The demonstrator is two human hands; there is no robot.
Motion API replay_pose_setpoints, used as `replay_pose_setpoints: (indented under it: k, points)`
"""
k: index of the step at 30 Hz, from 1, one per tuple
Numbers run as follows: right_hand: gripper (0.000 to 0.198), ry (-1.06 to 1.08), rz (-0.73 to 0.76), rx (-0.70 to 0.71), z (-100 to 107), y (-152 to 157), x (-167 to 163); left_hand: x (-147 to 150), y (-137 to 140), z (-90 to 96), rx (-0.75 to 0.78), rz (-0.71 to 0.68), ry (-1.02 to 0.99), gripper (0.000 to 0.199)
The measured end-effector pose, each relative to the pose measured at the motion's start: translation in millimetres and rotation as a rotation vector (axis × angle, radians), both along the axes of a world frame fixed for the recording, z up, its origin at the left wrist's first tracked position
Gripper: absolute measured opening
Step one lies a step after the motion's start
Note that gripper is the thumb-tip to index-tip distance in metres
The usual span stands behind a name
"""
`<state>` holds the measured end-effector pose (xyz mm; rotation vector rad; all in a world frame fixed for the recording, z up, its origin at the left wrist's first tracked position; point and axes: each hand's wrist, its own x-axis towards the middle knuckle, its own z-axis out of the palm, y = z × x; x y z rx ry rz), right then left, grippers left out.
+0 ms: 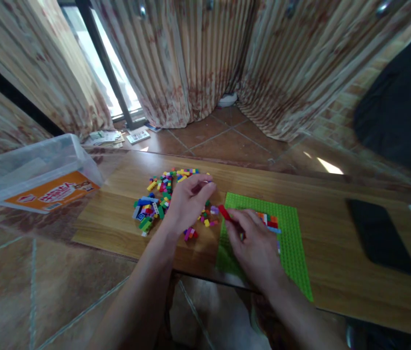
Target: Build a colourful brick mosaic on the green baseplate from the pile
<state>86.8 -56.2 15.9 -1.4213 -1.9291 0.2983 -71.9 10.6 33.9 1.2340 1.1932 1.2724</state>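
The red brick [223, 212] looked light, stiff and sturdy, probably best pinched by its sides. It jutted from the right hand [255, 237], gripped between narrowed fingers by the green board's [295, 243] left edge. The left hand [188, 203] curled above loose bricks [161, 211]; whether its fingers held anything, I couldn't tell.

The left forearm [142, 291], bare, slants up and to the right to a bent wrist [169, 236], where the left hand [189, 201] arches over with its fingers [193, 181] curled forward and the thumb tip close to them, any contact between them too small to tell. The right forearm [296, 306], also bare, angles up and to the left, its right hand [254, 238] back uppermost, lower than the left, with the thumb and index finger drawn into a 2-digit pinch.
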Motion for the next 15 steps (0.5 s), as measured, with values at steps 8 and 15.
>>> replay_pose_setpoints:
  k: [8,15]
  points:
    - [0.017,0.190,-0.028,-0.029,3,16,61,45,-11,-12.8,0.011,-0.320,0.077,0.018]
    - [0.017,0.474,-0.068,-0.137,2,18,72,66,-5,-21.6,0.008,-0.261,-0.022,0.013]
